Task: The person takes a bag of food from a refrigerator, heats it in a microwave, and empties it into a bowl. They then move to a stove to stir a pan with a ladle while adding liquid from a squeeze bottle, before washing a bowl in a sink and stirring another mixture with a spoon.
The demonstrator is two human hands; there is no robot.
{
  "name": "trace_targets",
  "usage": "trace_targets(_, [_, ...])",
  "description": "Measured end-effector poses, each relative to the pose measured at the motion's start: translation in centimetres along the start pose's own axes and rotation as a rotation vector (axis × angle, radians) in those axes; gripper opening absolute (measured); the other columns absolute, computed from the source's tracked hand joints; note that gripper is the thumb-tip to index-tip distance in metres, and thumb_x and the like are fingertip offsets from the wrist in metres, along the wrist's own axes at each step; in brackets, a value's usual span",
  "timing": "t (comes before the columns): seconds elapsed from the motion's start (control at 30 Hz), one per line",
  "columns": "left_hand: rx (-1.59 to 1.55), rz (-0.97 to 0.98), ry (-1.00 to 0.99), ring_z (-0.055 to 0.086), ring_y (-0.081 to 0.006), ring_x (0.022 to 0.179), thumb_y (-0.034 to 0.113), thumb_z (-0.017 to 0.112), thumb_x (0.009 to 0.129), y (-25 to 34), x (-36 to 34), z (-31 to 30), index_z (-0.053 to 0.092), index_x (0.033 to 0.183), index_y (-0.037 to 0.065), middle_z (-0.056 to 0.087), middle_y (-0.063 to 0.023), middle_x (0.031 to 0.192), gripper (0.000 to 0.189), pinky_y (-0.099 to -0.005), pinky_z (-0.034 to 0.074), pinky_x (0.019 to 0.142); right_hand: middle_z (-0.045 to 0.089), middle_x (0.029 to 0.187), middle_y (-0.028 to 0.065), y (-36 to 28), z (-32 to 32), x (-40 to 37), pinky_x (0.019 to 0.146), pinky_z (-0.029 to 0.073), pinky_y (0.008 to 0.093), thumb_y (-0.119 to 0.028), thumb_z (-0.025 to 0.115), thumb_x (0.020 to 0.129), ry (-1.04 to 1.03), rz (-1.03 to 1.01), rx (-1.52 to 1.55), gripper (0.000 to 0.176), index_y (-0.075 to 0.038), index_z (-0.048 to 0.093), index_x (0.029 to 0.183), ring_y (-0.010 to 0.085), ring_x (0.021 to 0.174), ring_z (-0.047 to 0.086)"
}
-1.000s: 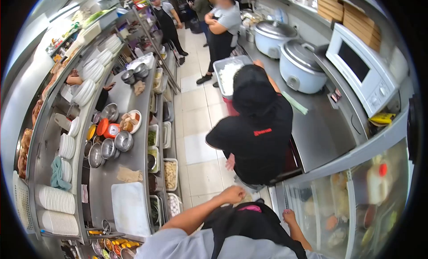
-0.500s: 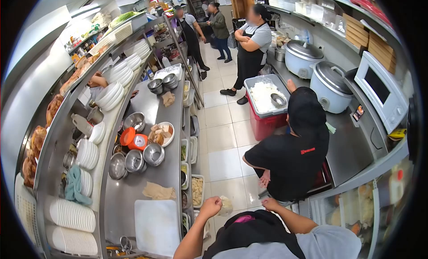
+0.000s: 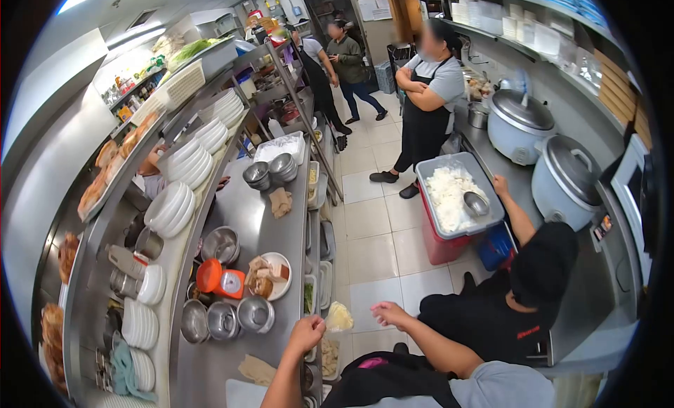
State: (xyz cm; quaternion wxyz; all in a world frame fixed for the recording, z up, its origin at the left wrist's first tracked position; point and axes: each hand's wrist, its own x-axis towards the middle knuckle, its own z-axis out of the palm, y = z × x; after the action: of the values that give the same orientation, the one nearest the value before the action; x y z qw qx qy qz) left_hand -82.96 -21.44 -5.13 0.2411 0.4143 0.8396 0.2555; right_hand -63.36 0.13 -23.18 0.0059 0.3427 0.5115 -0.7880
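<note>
My left hand [image 3: 307, 334] is closed on a small clear bag with pale yellow contents [image 3: 339, 317], which hangs to the right of my fingers, over the floor beside the steel counter [image 3: 267, 222]. My right hand [image 3: 392, 315] is held out in front of me with its fingers apart and nothing in it. On the counter near my left hand are a white plate of cooked meat [image 3: 280, 280], an orange scale [image 3: 228, 282] and several steel bowls [image 3: 255, 314].
A co-worker in black [image 3: 491, 303] bends at the right, close to my right arm. Beyond stand a tub of rice [image 3: 449, 190] on a red container, two rice cookers [image 3: 519, 127], and a person with crossed arms [image 3: 425, 92]. Two people are farther back. Plates line the left shelf.
The view has shifted. The co-worker in black has bent lower and moved right, reaching an arm past the rice tub. My right hand has opened, and the bag has swung up beside my left hand.
</note>
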Motion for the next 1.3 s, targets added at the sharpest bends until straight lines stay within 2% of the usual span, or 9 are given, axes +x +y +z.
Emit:
trace_targets(0.3, [0.009,0.074,0.032,0.065,-0.0399,0.073,0.028,0.057,0.084,1.2,17.0,-5.5,0.063,0.079,0.000,0.064,-0.0220,0.074,0.029,-0.0471,0.050,0.066,0.066,0.093,0.0030,-13.1,-10.0,19.3,0.058,0.051,0.0277,-0.019,0.060,0.093,0.247,-0.126,-0.060,0.026,-0.009,0.065,0.116,0.0123,0.070,0.061])
trace_targets(0.57, [-0.123,0.189,-0.181,0.059,-0.0386,0.064,0.023,0.057,0.086,3.2,36.2,-8.9,0.059,0.078,-0.001,0.060,-0.0223,0.071,0.025,-0.0437,0.047,0.061,0.054,0.061,0.0064,9.8,-27.5,25.0,0.041,0.041,0.0324,-0.011,0.053,0.084,0.389,-0.241,-0.692,0.015,-0.006,0.060,0.072,0.0168,0.048,0.052])
trace_targets(0.63, [-0.167,0.271,-0.155,0.058,-0.0358,0.062,0.021,0.056,0.087,4.7,41.5,-9.9,0.058,0.078,0.000,0.059,-0.0211,0.070,0.023,-0.0420,0.046,0.060,0.058,0.061,0.0119,1.7,-22.4,17.5,0.039,0.040,0.0360,-0.009,0.057,0.078,0.522,0.470,-0.406,0.012,-0.003,0.061,0.068,0.0213,0.046,0.054])
trace_targets(0.8, [-0.202,0.351,-0.107,0.059,-0.0331,0.062,0.021,0.056,0.088,7.7,56.0,-11.1,0.058,0.078,0.000,0.060,-0.0205,0.070,0.023,-0.0421,0.046,0.060,0.075,0.091,0.0089,16.4,-28.9,12.3,0.078,0.055,0.0401,-0.025,0.055,0.098,0.118,0.249,-0.278,0.030,-0.005,0.077,0.094,0.0191,0.087,0.071])
trace_targets(0.93, [-0.220,0.346,-0.135,0.060,-0.0341,0.064,0.021,0.055,0.089,8.1,68.9,-9.5,0.060,0.081,0.001,0.060,-0.0196,0.071,0.022,-0.0421,0.047,0.062,0.073,0.088,0.0127,7.3,-28.7,17.1,0.078,0.054,0.0397,-0.019,0.058,0.089,0.235,0.545,-0.406,0.020,-0.006,0.073,0.090,0.0203,0.084,0.069])
trace_targets(1.07, [-0.081,0.333,-0.108,0.062,-0.0408,0.071,0.025,0.055,0.091,8.9,80.8,-9.0,0.063,0.086,0.002,0.062,-0.0224,0.076,0.025,-0.0466,0.048,0.065,0.070,0.084,0.0165,0.6,-37.6,29.5,0.079,0.053,0.0393,-0.012,0.060,0.081,0.002,-0.408,-0.659,0.011,-0.007,0.069,0.085,0.0215,0.082,0.066])
trace_targets(1.13, [-0.079,0.291,-0.147,0.062,-0.0433,0.075,0.027,0.056,0.091,9.9,86.1,-10.0,0.063,0.086,0.001,0.063,-0.0238,0.079,0.027,-0.0481,0.048,0.067,0.070,0.080,0.0157,-2.2,-41.3,43.9,0.062,0.053,0.0481,-0.022,0.063,0.079,0.280,0.119,-1.213,0.019,-0.004,0.070,0.082,0.0278,0.071,0.068])
trace_targets(1.2, [-0.064,0.290,-0.059,0.063,-0.0430,0.078,0.028,0.057,0.091,10.7,91.2,-10.8,0.063,0.085,0.001,0.063,-0.0236,0.080,0.028,-0.0486,0.048,0.069,0.054,0.066,0.0044,-10.9,-48.2,53.3,0.052,0.046,0.0379,-0.023,0.057,0.092,0.541,0.176,0.157,0.017,-0.008,0.063,0.087,0.0194,0.057,0.054])
trace_targets(1.3, [-0.026,0.244,-0.011,0.064,-0.0430,0.081,0.029,0.058,0.092,11.3,99.6,-11.9,0.063,0.085,0.001,0.065,-0.0233,0.082,0.029,-0.0496,0.049,0.071,0.061,0.076,0.0033,-36.6,-49.3,62.1,0.049,0.048,0.0324,-0.022,0.058,0.096,0.590,0.140,-0.072,0.014,-0.009,0.062,0.098,0.0146,0.060,0.057])
